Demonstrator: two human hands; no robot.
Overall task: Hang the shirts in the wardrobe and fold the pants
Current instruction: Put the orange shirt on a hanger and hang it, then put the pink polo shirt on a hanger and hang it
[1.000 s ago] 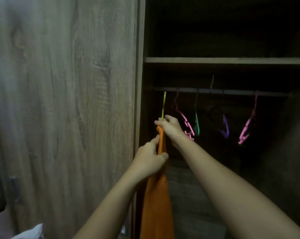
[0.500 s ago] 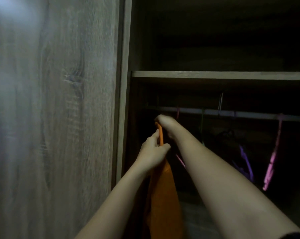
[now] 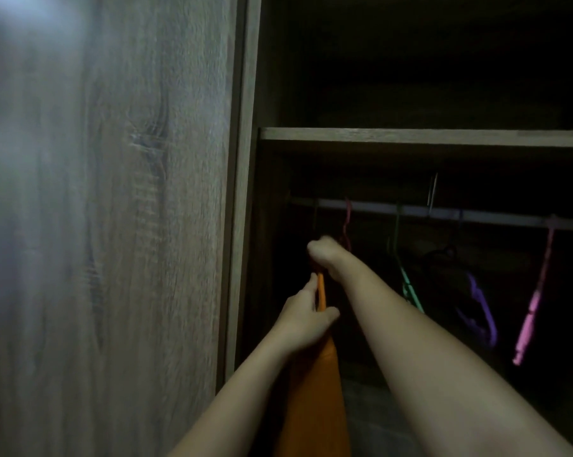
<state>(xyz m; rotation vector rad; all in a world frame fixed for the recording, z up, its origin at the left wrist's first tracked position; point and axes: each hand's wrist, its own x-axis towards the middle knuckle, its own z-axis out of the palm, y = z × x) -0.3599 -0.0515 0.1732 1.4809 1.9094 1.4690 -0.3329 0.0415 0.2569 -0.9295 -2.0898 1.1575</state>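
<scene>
While my left hand [image 3: 306, 316] pinches the shirt [image 3: 311, 394] and right hand [image 3: 323, 253] grips its top, I'd next lift to the rail [image 3: 443, 212].

Both hands, left hand [image 3: 306, 316] and right hand [image 3: 324, 253], grip orange shirt [image 3: 314, 400] beneath wardrobe rail [image 3: 443, 213].

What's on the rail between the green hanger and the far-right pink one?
Head view: a purple hanger, plus a dark shape too dim to identify.
</scene>
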